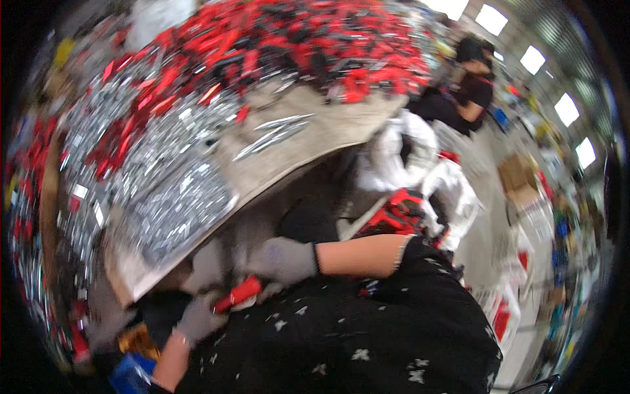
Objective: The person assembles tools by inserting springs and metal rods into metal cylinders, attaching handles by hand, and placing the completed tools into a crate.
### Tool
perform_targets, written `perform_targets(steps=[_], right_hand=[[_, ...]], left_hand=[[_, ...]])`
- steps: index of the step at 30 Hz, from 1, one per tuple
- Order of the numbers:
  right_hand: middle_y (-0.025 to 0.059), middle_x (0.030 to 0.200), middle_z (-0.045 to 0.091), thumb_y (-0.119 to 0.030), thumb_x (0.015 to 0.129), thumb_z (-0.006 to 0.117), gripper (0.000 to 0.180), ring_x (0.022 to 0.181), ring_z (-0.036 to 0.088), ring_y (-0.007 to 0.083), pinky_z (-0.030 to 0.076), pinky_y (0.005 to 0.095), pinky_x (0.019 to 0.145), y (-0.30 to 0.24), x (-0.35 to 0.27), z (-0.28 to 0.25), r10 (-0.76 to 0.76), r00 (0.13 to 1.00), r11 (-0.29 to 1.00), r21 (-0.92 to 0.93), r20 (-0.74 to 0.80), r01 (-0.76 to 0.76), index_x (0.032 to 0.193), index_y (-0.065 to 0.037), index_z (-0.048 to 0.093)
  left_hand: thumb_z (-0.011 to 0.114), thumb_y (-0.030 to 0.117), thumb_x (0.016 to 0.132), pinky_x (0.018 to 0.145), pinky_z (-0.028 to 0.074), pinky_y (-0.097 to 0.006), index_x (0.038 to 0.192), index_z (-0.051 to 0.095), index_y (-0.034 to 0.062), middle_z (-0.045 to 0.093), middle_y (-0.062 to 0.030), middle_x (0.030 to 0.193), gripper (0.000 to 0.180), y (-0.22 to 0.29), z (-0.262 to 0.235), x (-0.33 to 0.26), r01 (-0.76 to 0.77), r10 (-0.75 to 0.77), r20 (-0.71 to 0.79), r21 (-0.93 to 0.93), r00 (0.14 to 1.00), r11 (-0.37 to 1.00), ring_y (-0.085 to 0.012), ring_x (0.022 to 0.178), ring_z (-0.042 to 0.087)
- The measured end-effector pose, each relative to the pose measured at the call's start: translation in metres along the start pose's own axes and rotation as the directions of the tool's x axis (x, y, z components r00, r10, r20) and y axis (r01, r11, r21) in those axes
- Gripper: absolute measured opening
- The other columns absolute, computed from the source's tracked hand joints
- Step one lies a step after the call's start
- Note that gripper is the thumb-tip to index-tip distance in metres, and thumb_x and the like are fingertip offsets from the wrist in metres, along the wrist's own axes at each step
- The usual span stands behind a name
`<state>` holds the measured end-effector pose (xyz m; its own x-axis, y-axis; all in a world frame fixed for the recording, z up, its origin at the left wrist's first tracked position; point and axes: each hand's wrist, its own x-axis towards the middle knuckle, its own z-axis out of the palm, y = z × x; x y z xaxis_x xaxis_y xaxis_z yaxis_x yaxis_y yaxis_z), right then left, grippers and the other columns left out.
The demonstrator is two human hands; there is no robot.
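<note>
My left hand (201,320), in a grey glove, is closed around one end of a short red oblong piece (239,293), which might be a plastic handle. My right hand (284,260), also grey-gloved, is just above the piece's other end, beside a pale bit. Its fingers are smeared by motion, so I cannot see whether it grips anything. Both hands are low in front of my black patterned clothing, below the edge of a worktable (282,154). On that table lie a clear plastic tray (180,210) of small metal parts and several slim silvery pieces (272,136).
Loose metal parts (98,125) and a large heap of red and black pieces (289,46) cover the table's far side. At right are white sacks (400,151) with red pieces (400,210) and a cardboard box (518,177). Another person (467,88) sits farther back.
</note>
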<state>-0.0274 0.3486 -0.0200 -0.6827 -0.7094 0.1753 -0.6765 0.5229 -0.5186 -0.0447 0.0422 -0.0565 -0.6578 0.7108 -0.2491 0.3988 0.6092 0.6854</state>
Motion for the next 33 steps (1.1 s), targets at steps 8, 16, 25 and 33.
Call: perform_targets(steps=[8,16,25,33], right_hand=[[0.0069,0.089,0.066,-0.036,0.091,0.064,0.037,0.076,0.063,0.0202,0.051,0.0353,0.068,-0.009,0.026,-0.018,0.206,0.957,0.842,0.460,0.206,-0.281,0.116,-0.009,0.062],[0.0085,0.091,0.064,-0.045,0.078,0.071,0.054,0.086,0.064,0.0271,0.050,0.0393,0.075,-0.011,0.032,-0.021,-0.357,0.912,0.857,-0.318,0.204,0.406,0.118,-0.010,0.062],[0.0177,0.084,0.067,-0.058,0.084,0.066,0.068,0.078,0.067,0.0343,0.051,0.0464,0.069,-0.040,0.060,0.001,0.320,0.945,0.938,-0.164,0.061,-0.307,0.126,-0.004,0.055],[0.0205,0.102,0.068,-0.019,0.098,0.053,0.030,0.094,0.068,0.0338,0.051,0.0411,0.081,-0.043,0.152,-0.095,0.169,0.985,0.845,0.518,-0.029,-0.129,0.117,-0.001,0.065]], left_hand=[[0.073,0.025,0.079,0.086,0.052,-0.043,0.124,0.059,0.0086,0.067,-0.0223,0.105,0.049,0.016,-0.015,-0.004,0.261,-0.243,-0.140,0.136,0.960,0.956,-0.0359,0.101,0.065],[0.070,0.032,0.082,0.089,0.050,-0.043,0.133,0.053,0.0061,0.068,-0.0211,0.106,0.060,0.003,0.011,-0.012,0.128,-0.073,0.282,-0.179,0.957,0.975,-0.0351,0.100,0.066],[0.064,0.028,0.084,0.082,0.053,-0.046,0.128,0.060,0.0194,0.070,-0.0158,0.100,0.045,0.005,0.028,-0.029,0.316,-0.328,-0.224,-0.091,0.918,0.944,-0.0359,0.094,0.068],[0.071,0.020,0.084,0.083,0.052,-0.037,0.119,0.061,0.0053,0.068,-0.0108,0.107,0.039,0.005,0.026,-0.080,-0.225,-0.326,-0.521,-0.739,0.789,0.635,-0.0234,0.096,0.068]])
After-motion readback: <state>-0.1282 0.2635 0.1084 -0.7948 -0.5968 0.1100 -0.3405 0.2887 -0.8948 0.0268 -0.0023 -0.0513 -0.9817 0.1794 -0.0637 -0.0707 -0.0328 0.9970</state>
